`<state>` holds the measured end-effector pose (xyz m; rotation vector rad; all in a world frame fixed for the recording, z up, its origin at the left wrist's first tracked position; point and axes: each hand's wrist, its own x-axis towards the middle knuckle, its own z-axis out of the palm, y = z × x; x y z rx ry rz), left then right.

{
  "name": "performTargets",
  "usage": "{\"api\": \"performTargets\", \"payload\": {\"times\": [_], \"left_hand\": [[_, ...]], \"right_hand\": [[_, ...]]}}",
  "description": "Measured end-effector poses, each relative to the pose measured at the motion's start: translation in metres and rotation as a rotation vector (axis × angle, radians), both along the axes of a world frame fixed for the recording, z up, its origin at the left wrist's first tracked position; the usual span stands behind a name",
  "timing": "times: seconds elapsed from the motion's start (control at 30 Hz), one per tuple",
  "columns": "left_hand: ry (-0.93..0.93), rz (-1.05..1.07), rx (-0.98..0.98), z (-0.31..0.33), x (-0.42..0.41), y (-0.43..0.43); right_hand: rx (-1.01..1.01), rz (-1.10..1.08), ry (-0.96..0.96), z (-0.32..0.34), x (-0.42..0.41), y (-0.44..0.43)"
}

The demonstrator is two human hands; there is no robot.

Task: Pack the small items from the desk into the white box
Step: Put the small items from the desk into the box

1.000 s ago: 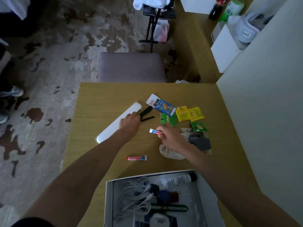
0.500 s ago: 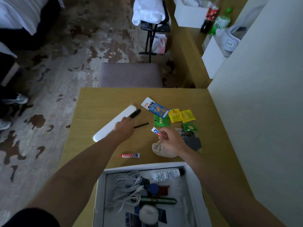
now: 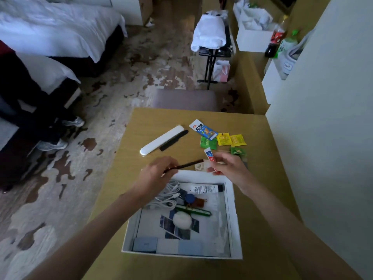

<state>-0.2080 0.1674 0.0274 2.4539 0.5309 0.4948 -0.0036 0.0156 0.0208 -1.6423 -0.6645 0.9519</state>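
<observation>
The left hand (image 3: 155,175) pinches a thin black stick (image 3: 185,165), whose near end is lost inside the fingers. The right hand (image 3: 229,168) grips a small toothpaste tube (image 3: 207,154), its lower half hidden. Both hover over the far rim of the white box (image 3: 232,219) on the surface (image 3: 161,122). The left hand covers the box's far-left corner.

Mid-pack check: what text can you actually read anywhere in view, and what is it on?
Blue snack packet: large white Chinese characters, possibly "魔芋爽"; not sharp enough to be sure.
White tube in the white box: fine print, too small.
Small tube in the right hand: print blurred.
Yellow sachets, green sachets: print too small.
Slipper tag: handwriting, unreadable.
</observation>
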Motion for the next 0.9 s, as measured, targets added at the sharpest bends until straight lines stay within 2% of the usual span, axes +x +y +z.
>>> {"api": "performTargets", "payload": {"times": [0.2,0.33,0.57,0.63,0.73,0.9], "left_hand": [[0.147,-0.226,0.083,-0.028,-0.044,-0.053],[0.331,-0.327,0.106,-0.06,-0.051,-0.055],[0.495,-0.383,0.174,-0.09,-0.053,-0.056],[0.469,-0.38,0.143,-0.092,-0.055,-0.056],[0.336,-0.297,0.006,-0.083,-0.057,-0.048],[0.192,-0.216,-0.085,-0.063,-0.069,-0.024]], "right_hand": [[-0.119,0.142,-0.086,0.001,-0.022,-0.03],[-0.248,0.255,-0.254,-0.008,-0.04,-0.042],[-0.426,0.421,-0.422,-0.036,-0.078,-0.05],[-0.479,0.42,-0.463,-0.043,-0.086,-0.051],[-0.54,0.443,-0.556,-0.051,-0.093,-0.05],[-0.534,0.515,-0.699,-0.068,-0.104,-0.046]]}}
